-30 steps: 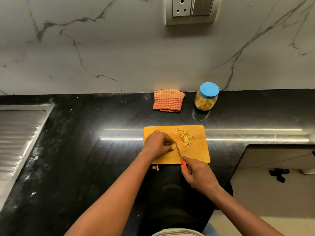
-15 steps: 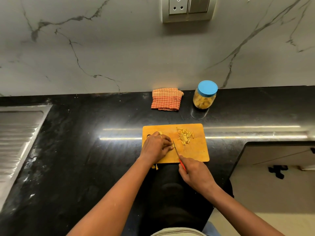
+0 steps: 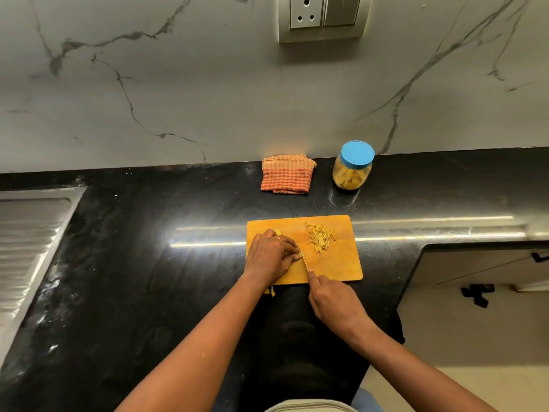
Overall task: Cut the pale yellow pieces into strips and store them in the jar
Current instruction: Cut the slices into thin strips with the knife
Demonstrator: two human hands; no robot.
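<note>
An orange cutting board lies on the black counter. A small heap of pale yellow strips sits on its far right part. My left hand is curled over a pale yellow piece on the board's left side; the piece is mostly hidden, with a bit showing at the fingertips. My right hand grips a small knife with its forefinger along the spine, the blade right beside my left fingertips. The jar with a blue lid stands closed behind the board, holding yellow pieces.
A folded orange checked cloth lies at the wall left of the jar. A few yellow scraps lie on the counter just off the board's near edge. A steel drainboard is far left. The counter ends at right over the floor.
My right hand has slid forward over the knife so the red handle no longer shows, and the blade stays against my left fingertips.
</note>
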